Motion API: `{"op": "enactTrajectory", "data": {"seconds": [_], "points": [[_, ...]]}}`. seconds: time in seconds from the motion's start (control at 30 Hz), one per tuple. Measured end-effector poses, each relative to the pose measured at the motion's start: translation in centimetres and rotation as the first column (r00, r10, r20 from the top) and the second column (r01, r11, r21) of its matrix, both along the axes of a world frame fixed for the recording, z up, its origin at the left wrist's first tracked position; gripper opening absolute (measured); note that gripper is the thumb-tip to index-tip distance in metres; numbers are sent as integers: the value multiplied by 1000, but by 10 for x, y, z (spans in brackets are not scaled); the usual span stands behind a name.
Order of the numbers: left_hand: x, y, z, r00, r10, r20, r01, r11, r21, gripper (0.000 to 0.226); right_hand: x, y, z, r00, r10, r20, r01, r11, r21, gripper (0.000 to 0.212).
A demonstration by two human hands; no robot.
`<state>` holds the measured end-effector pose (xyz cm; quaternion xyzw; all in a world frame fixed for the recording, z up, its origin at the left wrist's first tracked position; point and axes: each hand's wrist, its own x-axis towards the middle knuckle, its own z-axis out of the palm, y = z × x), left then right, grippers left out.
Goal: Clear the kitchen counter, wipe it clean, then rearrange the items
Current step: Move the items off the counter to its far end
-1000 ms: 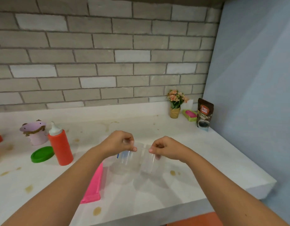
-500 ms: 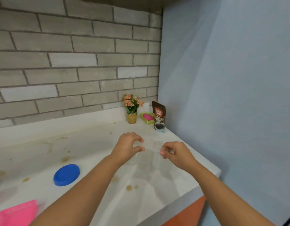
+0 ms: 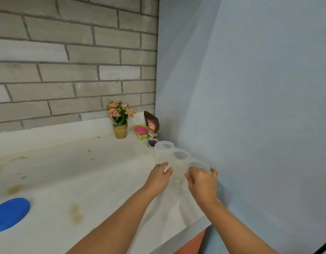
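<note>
Clear containers [image 3: 180, 155]: row of three, running from coffee pouch [image 3: 151, 125] toward the hands. Right hand [image 3: 201, 180] curled round nearest container [image 3: 197, 165]; left hand [image 3: 159, 176] beside the middle one, grasp indeterminate.

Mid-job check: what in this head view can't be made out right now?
Head view only:
1. Whether the left hand and right hand grip the clear plastic containers: transparent walls blend into the white counter.
2. Round blue plastic lid: cut off by the left edge.
3. Brown foil pouch: lower corner behind the farthest container, small print unreadable.
</note>
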<state>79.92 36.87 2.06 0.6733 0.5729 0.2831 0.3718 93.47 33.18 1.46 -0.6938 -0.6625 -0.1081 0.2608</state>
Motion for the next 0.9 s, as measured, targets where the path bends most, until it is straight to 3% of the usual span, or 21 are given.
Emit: {"op": "enactTrajectory", "data": {"seconds": [0.1, 0.57, 0.9], "points": [[14, 0, -3, 999, 2, 53, -2, 1000, -4, 44, 3, 5, -12, 998, -5, 69, 5, 1000, -9, 42], [6, 20, -18, 982, 71, 174, -51, 991, -121, 47, 2, 23, -20, 981, -14, 192, 9, 1000, 25, 38], [-27, 15, -11, 968, 160, 194, -153, 987, -52, 38, -18, 31, 13, 999, 19, 46, -28, 981, 192, 22]]}}
